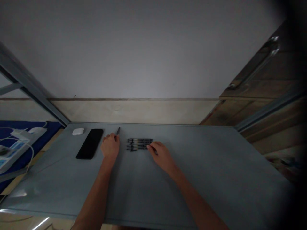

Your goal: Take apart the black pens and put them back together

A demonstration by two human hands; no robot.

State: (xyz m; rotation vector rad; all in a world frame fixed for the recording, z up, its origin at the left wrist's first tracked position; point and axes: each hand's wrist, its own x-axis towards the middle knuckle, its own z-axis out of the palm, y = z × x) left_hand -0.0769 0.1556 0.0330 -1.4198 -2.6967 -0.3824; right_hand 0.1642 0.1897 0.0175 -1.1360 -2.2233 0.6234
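Several dark pens (137, 144) lie side by side in a row on the grey table (144, 185), pointing left to right. My right hand (161, 155) is at their right ends, its fingers closed round a small dark thing, apparently a pen, mostly hidden by the hand. Left of the row, my left hand (110, 146) is closed on a single pen (118, 131), whose tip sticks out beyond the fingers. Just left of that hand lies a black phone (89, 144).
A white earphone case (78, 131) sits at the table's back left corner. Beyond the left edge are a white power strip (14, 155) and cables on blue cloth. A wall rises behind the table, with metal posts at both back corners.
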